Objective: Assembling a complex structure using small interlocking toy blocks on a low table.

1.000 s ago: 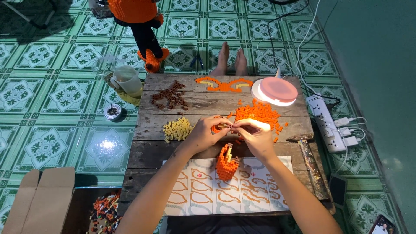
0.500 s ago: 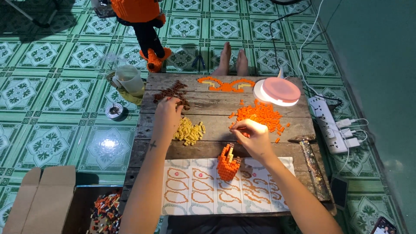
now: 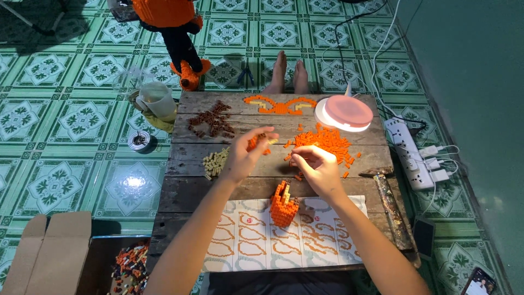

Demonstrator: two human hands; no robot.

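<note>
My left hand (image 3: 244, 157) is raised over the wooden table (image 3: 191, 188), pinching a small orange and cream brick piece (image 3: 258, 141). My right hand (image 3: 315, 166) rests beside the pile of loose orange bricks (image 3: 326, 141), fingers curled at the pile's near edge; what it holds is hidden. An orange brick build (image 3: 284, 205) stands upright on the printed instruction sheet (image 3: 240, 246) just below both hands. A small heap of cream bricks (image 3: 215, 162) lies left of my left hand.
Brown bricks (image 3: 213, 120) and a flat orange assembly (image 3: 279, 105) lie at the far edge, near a pink round lamp (image 3: 344, 113). A hammer (image 3: 390, 205) lies right. A power strip (image 3: 412, 153), a cardboard box (image 3: 49, 257), a jug (image 3: 155, 101) and another person's feet (image 3: 289, 74) surround the table.
My left hand has left the cream bricks and swung right and up toward the centre, now holding a small piece. My right hand has stayed by the orange pile.
</note>
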